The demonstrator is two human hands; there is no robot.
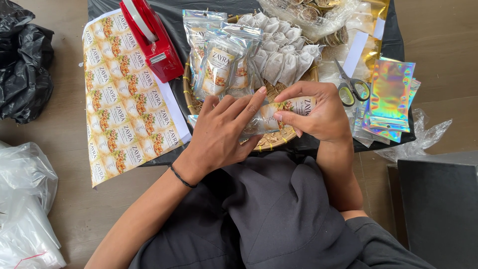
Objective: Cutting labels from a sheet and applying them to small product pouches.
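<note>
Home packing spot: label sheet point(127, 94), pouches point(391, 94)

Bare forearms, no sleeves reaching the wrists. The left hand point(221, 132) has a thin black band around its wrist, the right hand point(313, 112) wears nothing. Dark grey clothing covers the lap.

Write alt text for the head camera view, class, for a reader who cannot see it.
Two hands, the left hand and right hand, press a label onto a clear pouch over a woven tray holding labelled pouches and tea bags. A label sheet and red tape dispenser lie left; scissors and holographic pouches lie right.
</note>
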